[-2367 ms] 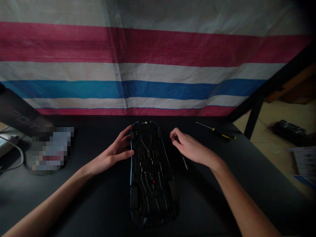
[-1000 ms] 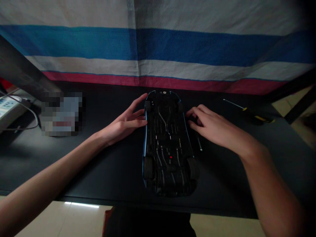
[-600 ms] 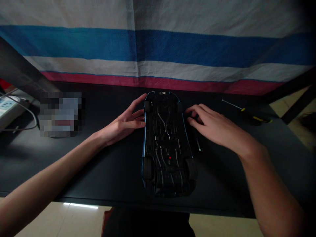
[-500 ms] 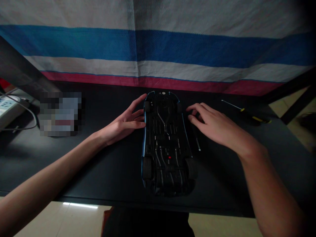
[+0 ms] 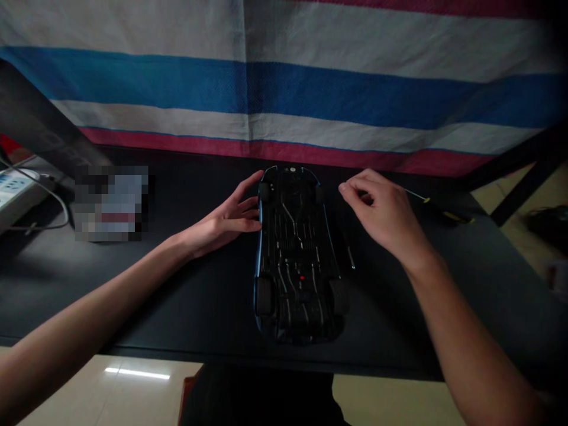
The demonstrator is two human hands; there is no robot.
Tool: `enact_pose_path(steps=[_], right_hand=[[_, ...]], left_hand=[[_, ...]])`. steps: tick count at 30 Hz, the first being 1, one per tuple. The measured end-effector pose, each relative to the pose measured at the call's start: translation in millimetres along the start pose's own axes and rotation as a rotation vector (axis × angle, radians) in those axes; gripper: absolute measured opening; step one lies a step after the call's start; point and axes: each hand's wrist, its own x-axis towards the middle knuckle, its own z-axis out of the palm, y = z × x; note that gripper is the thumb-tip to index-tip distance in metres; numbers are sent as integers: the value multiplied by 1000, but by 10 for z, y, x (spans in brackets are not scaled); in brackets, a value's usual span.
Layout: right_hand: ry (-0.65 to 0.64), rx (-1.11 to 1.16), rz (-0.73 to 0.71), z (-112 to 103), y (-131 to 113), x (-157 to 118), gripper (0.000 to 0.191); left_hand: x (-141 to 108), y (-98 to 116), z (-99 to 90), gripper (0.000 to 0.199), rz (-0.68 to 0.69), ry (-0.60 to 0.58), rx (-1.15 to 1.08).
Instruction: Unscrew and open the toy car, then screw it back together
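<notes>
A toy car [image 5: 296, 254] lies upside down on the dark table, its black underside with moulded pipes and a small red spot facing up. Blue body edges show along its sides. My left hand [image 5: 224, 223] rests against the car's left side, fingers spread and thumb touching the edge. To the right of the car's far end, my right hand [image 5: 377, 204] is raised with thumb and fingertips pinched together. Whatever may be between them is too small to make out. Below that hand lies a thin dark rod [image 5: 350, 254] with a shiny tip, close beside the car.
A screwdriver [image 5: 448, 214] with a black and yellow handle lies at the far right, its shaft partly behind my right hand. On the left are a blurred-out item [image 5: 118, 204] and a white power strip [image 5: 20, 192] with cables. Striped sheeting [image 5: 310, 89] hangs behind the table [image 5: 186, 307].
My right hand has closed from loosely curled, parted fingers into a pinch and lifted slightly. The left hand and the car stay together as before; the view has shifted a little.
</notes>
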Motion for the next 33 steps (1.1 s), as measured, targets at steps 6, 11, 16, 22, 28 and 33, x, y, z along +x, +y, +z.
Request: enact_pose_path(steps=[6,11,16,22,28,33], right_hand=[[42,236,77,83,-187,108,20],[-147,-121,66,71,-710,311,35],[-361,-297,108,177,-1175,534,66],[-400,-327,138,313,-1270,633,77],[-367,-281,161,251,-1262,627,75],[-367,-249,180,200,-1282,630,74]], left_hand=[[-18,2,0,94,4,-12,6],[-32,16,25,96,12,12,-3],[-61,19,47,96,26,19,24],[-85,7,61,94,66,1,66],[-83,49,81,94,94,12,185],[-94,83,98,94,119,-5,246]])
